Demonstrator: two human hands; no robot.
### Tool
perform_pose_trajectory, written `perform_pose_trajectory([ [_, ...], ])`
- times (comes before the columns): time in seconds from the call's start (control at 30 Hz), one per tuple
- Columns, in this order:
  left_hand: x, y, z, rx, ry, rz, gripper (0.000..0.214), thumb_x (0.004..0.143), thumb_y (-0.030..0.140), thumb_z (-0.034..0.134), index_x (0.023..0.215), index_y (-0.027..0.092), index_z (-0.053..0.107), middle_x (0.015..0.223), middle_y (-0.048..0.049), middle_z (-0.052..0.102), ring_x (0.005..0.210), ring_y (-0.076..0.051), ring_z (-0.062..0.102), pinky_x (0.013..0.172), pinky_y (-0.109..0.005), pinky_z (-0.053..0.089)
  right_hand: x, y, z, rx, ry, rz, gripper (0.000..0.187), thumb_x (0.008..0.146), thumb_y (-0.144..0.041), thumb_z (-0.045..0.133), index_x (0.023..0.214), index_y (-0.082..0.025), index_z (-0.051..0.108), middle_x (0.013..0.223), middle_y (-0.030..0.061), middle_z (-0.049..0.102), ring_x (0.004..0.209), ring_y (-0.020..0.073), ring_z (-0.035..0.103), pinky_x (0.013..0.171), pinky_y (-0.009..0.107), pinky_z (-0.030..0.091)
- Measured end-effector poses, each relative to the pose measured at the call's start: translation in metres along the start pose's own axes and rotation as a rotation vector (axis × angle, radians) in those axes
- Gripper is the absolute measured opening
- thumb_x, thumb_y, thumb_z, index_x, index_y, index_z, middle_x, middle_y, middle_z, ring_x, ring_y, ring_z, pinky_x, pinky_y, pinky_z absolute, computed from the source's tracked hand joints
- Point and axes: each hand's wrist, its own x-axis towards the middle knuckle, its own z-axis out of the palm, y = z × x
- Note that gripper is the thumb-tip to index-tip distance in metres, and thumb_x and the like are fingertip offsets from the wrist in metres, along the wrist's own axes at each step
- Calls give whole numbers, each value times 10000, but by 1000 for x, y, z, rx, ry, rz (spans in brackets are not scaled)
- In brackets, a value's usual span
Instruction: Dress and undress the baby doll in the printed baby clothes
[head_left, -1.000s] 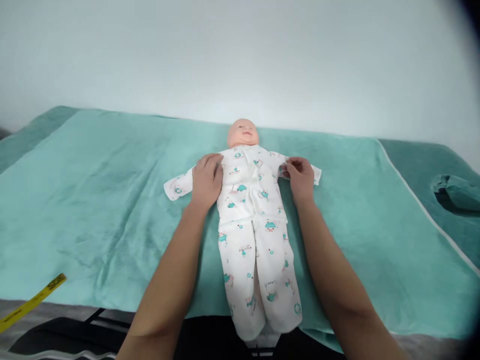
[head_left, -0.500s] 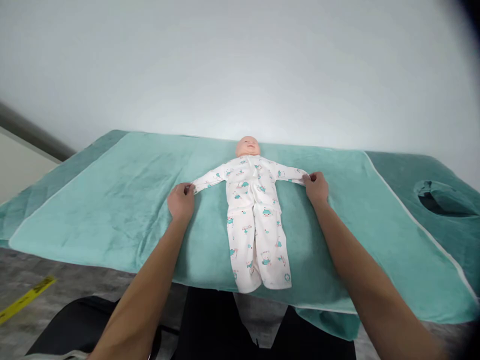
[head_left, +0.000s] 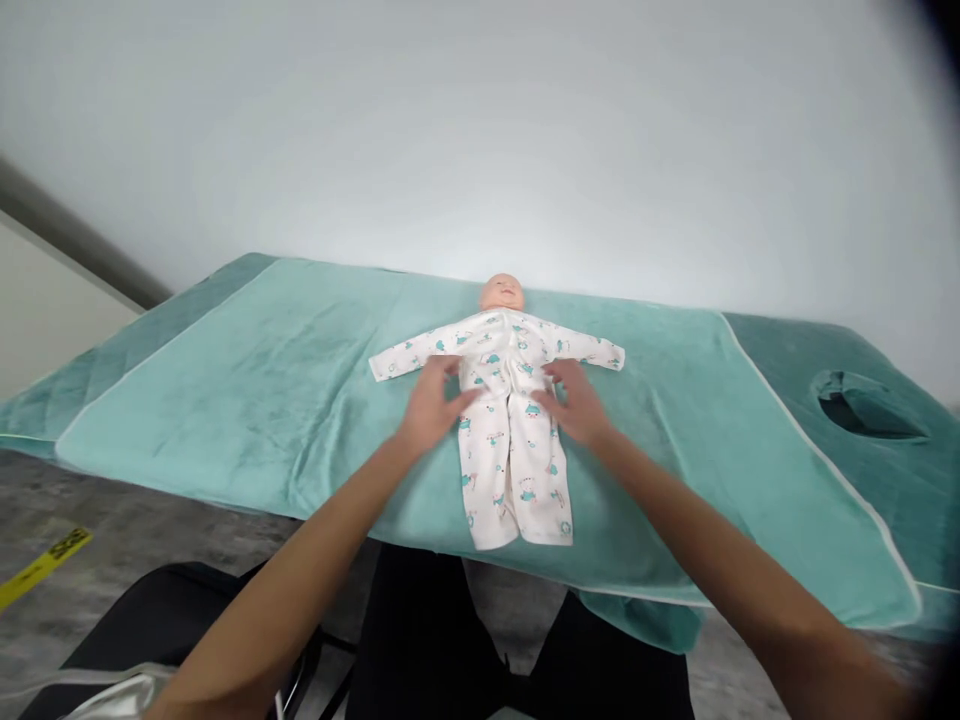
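Note:
A baby doll lies on its back, dressed in a white printed long-sleeved top and matching trousers. Both sleeves are spread out to the sides. At the waist on the left side is my left hand, its thumb and fingers apart and nothing held. My right hand mirrors it on the right side of the waist, fingers likewise apart. Whether the fingertips touch the cloth or hover just above it I cannot tell. Hands and feet of the doll are not visible.
A light green plush cover spreads over the bed, with a darker green sheet beneath. Toward the right end is a face hole. A white wall stands behind. A black chair is at lower left.
Both hands have let go of the sleeve ends and moved inward to the doll's waist, their fingers opening. The sleeves stay stretched outward. The view has shifted slightly.

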Motion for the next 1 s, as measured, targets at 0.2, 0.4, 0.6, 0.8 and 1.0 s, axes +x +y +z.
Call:
perform_pose_trajectory([
  [0.2, 15, 65, 29, 404, -50, -20, 317, 951, 263, 553, 1251, 168, 590, 1168, -123, 624, 1120, -285, 549, 970, -436, 449, 1, -17, 15, -265, -159, -89, 166, 958, -237, 504, 1030, -202, 650, 1032, 111, 640, 1008, 279, 573, 868, 397, 461],
  [0.4, 10, 86, 20, 583, -184, 153, 347, 929, 103, 460, 1214, 187, 638, 1106, -124, 625, 1064, -290, 552, 875, -435, 433, 5, -20, -15, -225, -2, -199, 276, 991, -225, 417, 1119, -219, 661, 984, 85, 625, 949, 243, 581, 849, 368, 465],
  [0.6, -24, 101, 17, 507, -331, 260, 263, 927, 87, 479, 1050, 209, 676, 1107, -95, 651, 1048, -257, 572, 898, -421, 450, -22, -21, -5, -282, -262, -303, 263, 954, -161, 472, 1106, -208, 681, 1010, 106, 612, 971, 262, 550, 883, 411, 475],
  [0.8, -88, 101, 1, 203, -196, 70, 180, 948, 220, 558, 1107, 226, 643, 1122, -83, 642, 1089, -241, 605, 961, -415, 514, -72, -16, -7, -76, -253, -286, 318, 941, -229, 592, 1255, -280, 582, 1203, 124, 579, 1125, 306, 537, 977, 481, 466],
  [1.0, -150, 105, 21, 172, -196, -28, 621, 765, 349, 822, 1332, 284, 578, 1222, -103, 597, 1176, -309, 583, 988, -480, 531, -143, -41, -23, -25, -486, -164, 426, 843, -273, 739, 1229, -252, 560, 1207, 106, 565, 1023, 288, 627, 818, 442, 583],
])
